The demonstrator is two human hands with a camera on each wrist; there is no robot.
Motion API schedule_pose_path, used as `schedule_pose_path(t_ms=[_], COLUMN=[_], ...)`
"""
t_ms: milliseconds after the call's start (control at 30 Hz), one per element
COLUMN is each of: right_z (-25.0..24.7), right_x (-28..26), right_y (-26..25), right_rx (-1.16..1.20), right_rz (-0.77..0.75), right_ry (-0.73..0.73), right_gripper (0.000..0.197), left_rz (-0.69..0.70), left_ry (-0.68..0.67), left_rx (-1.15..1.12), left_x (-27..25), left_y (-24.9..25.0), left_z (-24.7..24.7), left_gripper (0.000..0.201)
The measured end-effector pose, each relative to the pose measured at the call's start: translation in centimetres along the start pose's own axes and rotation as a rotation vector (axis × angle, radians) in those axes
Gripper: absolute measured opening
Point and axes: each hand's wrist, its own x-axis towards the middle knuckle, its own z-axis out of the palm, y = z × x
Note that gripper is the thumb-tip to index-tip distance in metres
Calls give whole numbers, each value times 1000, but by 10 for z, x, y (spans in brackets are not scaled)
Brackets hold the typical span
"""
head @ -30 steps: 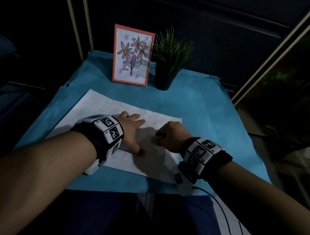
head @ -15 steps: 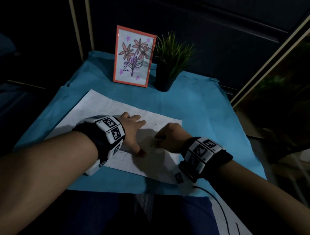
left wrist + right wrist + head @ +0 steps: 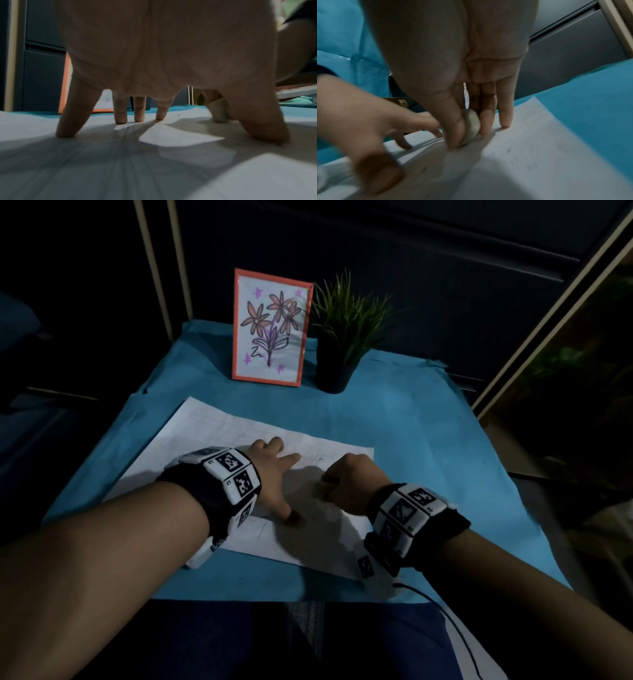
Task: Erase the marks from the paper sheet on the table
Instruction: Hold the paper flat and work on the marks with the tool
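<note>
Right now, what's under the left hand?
The paper sheet, pinned by spread fingertips of the left hand. Faint lines show around it; any marks beneath the palm are covered.

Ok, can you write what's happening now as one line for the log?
step: erasing | left hand: fingers spread, pressing paper flat | right hand: pinching eraser against paper | table cover: blue

Place: a dim room, seemingly in a home
Table [image 3: 428, 446]: small, under a blue cover
Decor: framed flower drawing [image 3: 270, 328] standing beside a potted plant [image 3: 346, 337] at the table's far edge
Backdrop: dark panelled cabinet [image 3: 376, 251] just behind
</note>
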Motion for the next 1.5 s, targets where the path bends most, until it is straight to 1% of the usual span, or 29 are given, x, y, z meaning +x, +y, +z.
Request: schedule_pose_path(t_ms=[100,167,267,367,533,700,900,1033,1100,1167,1300,1433,1500], right_z=[7,6,-2,-3,1,-7,-1,-10,-11,-8,-7,-14,-14], right_x=[-8,-10,-3,-2,-16,-1,-11,2,5,3,-3,8,8], right_y=[2,3,6,4,-1,-2,-4,1,-1,-2,-2,-1,-3], right_rx=[-5,8,24,21,-4,31,-19,36,33,20,11,25,16], right_rz=[-28,-43,-8,-1,-92,-13,-66,6,23,7,-10,39,40], right_ry=[-45,-73,-29,1,-110,-44,-134,-44,-30,-50,-135,-47,-56], right_gripper=[23,23,26,27,27,27,28,28,29,28,30,29,28], left_rz=[13,18,36,38,34,26,27,5,-13,-18,-25,-15,-16], left_ry=[13,29,15,-30,-60,-58,-69,-49,-37,-41,-59,-43,-43], left_rx=[-2,-24,-59,-48,-31,-36,-36,-28,-27,-27,-33,-27,-30], left_x=[2,0,-5,-6,-6,-6,-6,-5,-6,-5,-3,-6,-5], left_y=[-1,-1,-3,-6,-6,-7,-7,-3,-1,0,-1,0,0], left_z=[0,-1,-1,2,3,3,4,4,3,2,3,2,2], left_gripper=[123,121,117,120,123,123,122,122,121,121,124,120,121])
